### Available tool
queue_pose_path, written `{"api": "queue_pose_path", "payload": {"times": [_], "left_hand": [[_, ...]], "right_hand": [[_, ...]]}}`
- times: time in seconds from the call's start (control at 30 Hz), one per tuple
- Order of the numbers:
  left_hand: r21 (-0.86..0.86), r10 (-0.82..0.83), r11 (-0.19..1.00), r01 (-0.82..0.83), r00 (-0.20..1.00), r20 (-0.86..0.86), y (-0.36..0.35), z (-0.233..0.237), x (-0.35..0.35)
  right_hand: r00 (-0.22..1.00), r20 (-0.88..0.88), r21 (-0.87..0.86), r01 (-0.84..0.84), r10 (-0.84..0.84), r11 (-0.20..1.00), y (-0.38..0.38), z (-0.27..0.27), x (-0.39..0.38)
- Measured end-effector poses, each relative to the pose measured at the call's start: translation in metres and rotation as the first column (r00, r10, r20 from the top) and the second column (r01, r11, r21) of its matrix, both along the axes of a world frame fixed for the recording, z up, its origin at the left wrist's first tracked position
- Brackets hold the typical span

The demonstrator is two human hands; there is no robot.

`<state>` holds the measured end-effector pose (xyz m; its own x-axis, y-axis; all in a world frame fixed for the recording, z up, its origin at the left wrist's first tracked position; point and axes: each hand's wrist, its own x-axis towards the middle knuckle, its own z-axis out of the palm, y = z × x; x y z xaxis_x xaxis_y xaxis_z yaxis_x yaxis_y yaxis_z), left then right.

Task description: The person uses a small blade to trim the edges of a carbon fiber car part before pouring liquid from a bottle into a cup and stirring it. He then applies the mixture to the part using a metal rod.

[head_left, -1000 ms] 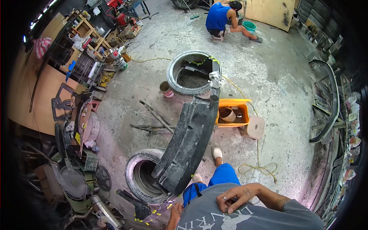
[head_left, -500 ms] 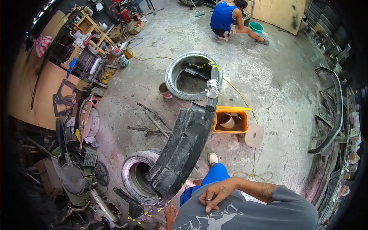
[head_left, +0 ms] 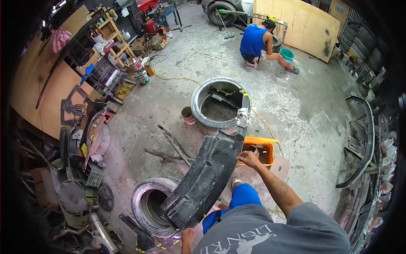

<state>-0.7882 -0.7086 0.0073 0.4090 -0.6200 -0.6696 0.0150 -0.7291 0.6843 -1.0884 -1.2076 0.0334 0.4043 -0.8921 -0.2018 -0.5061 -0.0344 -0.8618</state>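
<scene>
A long curved black bumper-like panel point(head_left: 203, 175) rests across two tires, its surface scuffed and dusty. My right hand point(head_left: 249, 159) reaches forward to the panel's right edge near its upper end, fingers bent and pinched together, fingertips right at the edge. I cannot tell what is in that pinch. My left hand point(head_left: 188, 235) is low by my side, close to the panel's lower end, its fingers curled in. Crumpled whitish material point(head_left: 243, 115) wraps the narrow bar at the panel's far end. Beneath it lie the far tire point(head_left: 196, 101) and the near tire point(head_left: 141, 190).
Just past my right hand sits a yellow-orange box point(head_left: 267, 155) with a brown cylinder inside. A can point(head_left: 188, 115) and sticks point(head_left: 174, 146) lie left of the panel. A person in blue point(head_left: 253, 42) sits ahead beside a green bucket point(head_left: 287, 55). Clutter lines the left side.
My right hand has moved from in front of my shirt out to the panel's right edge, and its fingers have drawn together. The view has tilted up. My left hand stays low.
</scene>
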Motion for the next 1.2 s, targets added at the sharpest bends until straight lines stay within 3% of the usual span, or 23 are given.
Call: {"api": "queue_pose_path", "payload": {"times": [0.07, 0.13, 0.2, 0.23, 0.3, 0.33, 0.4, 0.43, 0.47, 0.5, 0.53, 0.57, 0.6, 0.67, 0.8, 0.87, 0.93, 1.0, 1.07, 1.13, 1.2], "left_hand": [[0.027, 0.222, 0.975, -0.221, 0.974, -0.053, -0.008, 0.002, -0.001], [0.025, 0.194, 0.981, -0.194, 0.981, 0.011, -0.010, 0.006, -0.005], [-0.149, 0.191, 0.965, -0.218, 0.966, -0.175, -0.005, 0.005, -0.013], [-0.076, 0.233, 0.966, -0.247, 0.959, -0.159, -0.007, 0.019, -0.022], [0.061, 0.286, 0.958, -0.281, 0.953, -0.096, 0.009, -0.004, -0.040], [0.184, 0.302, 0.939, -0.292, 0.953, -0.031, 0.022, -0.018, -0.049], [0.172, 0.390, 0.910, -0.376, 0.919, -0.057, 0.021, -0.008, -0.073], [0.085, 0.180, 0.978, -0.189, 0.979, 0.101, 0.014, 0.003, -0.081], [0.041, -0.027, 0.999, 0.016, 0.963, 0.269, -0.005, 0.028, -0.092], [0.065, 0.011, 0.997, -0.030, 0.961, 0.277, -0.019, 0.048, -0.107], [0.063, 0.163, 0.982, -0.177, 0.970, 0.179, -0.037, 0.061, -0.123], [0.062, 0.314, 0.946, -0.319, 0.946, 0.079, -0.055, 0.068, -0.133], [0.067, 0.354, 0.930, -0.360, 0.931, 0.092, -0.070, 0.076, -0.137], [0.089, 0.286, 0.951, -0.297, 0.951, 0.115, -0.087, 0.086, -0.152], [0.048, 0.462, 0.884, -0.465, 0.885, 0.063, -0.085, 0.053, -0.176], [-0.001, 0.413, 0.910, -0.416, 0.904, 0.111, -0.091, 0.053, -0.184], [0.028, 0.460, 0.885, -0.464, 0.883, 0.095, -0.095, 0.054, -0.191], [0.059, 0.356, 0.929, -0.366, 0.925, 0.132, -0.097, 0.059, -0.194], [0.032, 0.372, 0.925, -0.378, 0.920, 0.126, -0.091, 0.053, -0.197], [0.007, 0.379, 0.924, -0.382, 0.919, 0.111, -0.091, 0.052, -0.198], [0.060, 0.372, 0.921, -0.384, 0.916, 0.150, -0.098, 0.064, -0.197]], "right_hand": [[0.997, -0.054, -0.100, 0.043, -0.049, 0.994, -0.037, 0.012, -0.002], [0.993, -0.013, -0.209, 0.110, -0.116, 0.972, -0.078, 0.018, 0.000], [0.983, -0.062, -0.273, 0.152, -0.175, 0.950, -0.118, 0.024, 0.004], [0.986, -0.064, -0.260, 0.132, -0.154, 0.956, -0.138, 0.022, 0.009], [0.973, -0.175, -0.262, 0.100, -0.149, 0.960, -0.172, 0.014, 0.018], [0.976, -0.181, -0.241, 0.077, -0.123, 0.967, -0.186, 0.009, 0.024], [0.912, -0.411, -0.251, -0.111, -0.002, 0.961, -0.211, -0.004, 0.037], [0.869, -0.493, -0.224, -0.177, 0.045, 0.958, -0.221, -0.008, 0.043], [0.794, -0.602, -0.226, -0.265, 0.079, 0.937, -0.229, -0.012, 0.048], [0.753, -0.648, -0.177, -0.290, 0.111, 0.940, -0.229, -0.016, 0.049], [0.712, -0.689, -0.141, -0.318, 0.138, 0.937, -0.236, -0.012, 0.053], [0.703, -0.698, -0.171, -0.347, 0.136, 0.922, -0.244, -0.025, 0.055], [0.694, -0.708, -0.196, -0.370, 0.130, 0.908, -0.248, -0.043, 0.052], [0.653, -0.737, -0.123, -0.386, 0.176, 0.914, -0.256, -0.049, 0.054], [0.639, -0.738, -0.188, -0.503, 0.216, 0.844, -0.260, -0.052, 0.056], [0.709, -0.657, -0.291, -0.550, 0.255, 0.783, -0.255, -0.032, 0.057], [0.695, -0.667, -0.299, -0.579, 0.268, 0.759, -0.258, -0.034, 0.064], [0.757, -0.605, -0.323, -0.516, 0.246, 0.793, -0.257, -0.033, 0.068], [0.761, -0.598, -0.334, -0.521, 0.250, 0.786, -0.257, -0.028, 0.076], [0.849, -0.481, -0.397, -0.434, 0.219, 0.809, -0.257, -0.023, 0.084], [0.851, -0.475, -0.391, -0.431, 0.224, 0.813, -0.253, -0.007, 0.091]]}}
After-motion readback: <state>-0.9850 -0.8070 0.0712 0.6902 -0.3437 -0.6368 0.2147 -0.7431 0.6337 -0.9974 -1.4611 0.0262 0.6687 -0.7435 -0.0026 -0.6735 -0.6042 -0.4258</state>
